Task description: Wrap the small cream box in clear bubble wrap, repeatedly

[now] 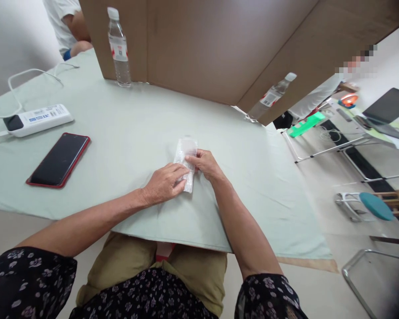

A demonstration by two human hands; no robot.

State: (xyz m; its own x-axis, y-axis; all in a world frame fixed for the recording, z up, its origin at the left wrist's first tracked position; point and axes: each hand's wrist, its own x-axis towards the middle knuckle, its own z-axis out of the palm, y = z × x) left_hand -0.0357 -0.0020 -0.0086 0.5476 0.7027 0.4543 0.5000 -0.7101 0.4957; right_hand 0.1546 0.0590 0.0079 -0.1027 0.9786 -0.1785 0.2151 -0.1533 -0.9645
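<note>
A small, flat, see-through packet (187, 146), wrinkled like bubble wrap, is between my hands near the front middle of the table. What it contains, if anything, I cannot make out. My left hand (166, 182) reaches in from the left, its fingers curled over the packet's lower left edge. My right hand (206, 163) pinches the packet's right side, thumb on top and fingers partly hidden behind it. The packet's top end points away from me, above both hands.
A phone with a red case (60, 160) and a white power strip (41, 119) with cables lie at left on the cloth-covered table (136, 119). Water bottles (119, 53) stand against a cardboard screen (193, 44). Stools (375, 206) and another table are at right; other people sit beyond.
</note>
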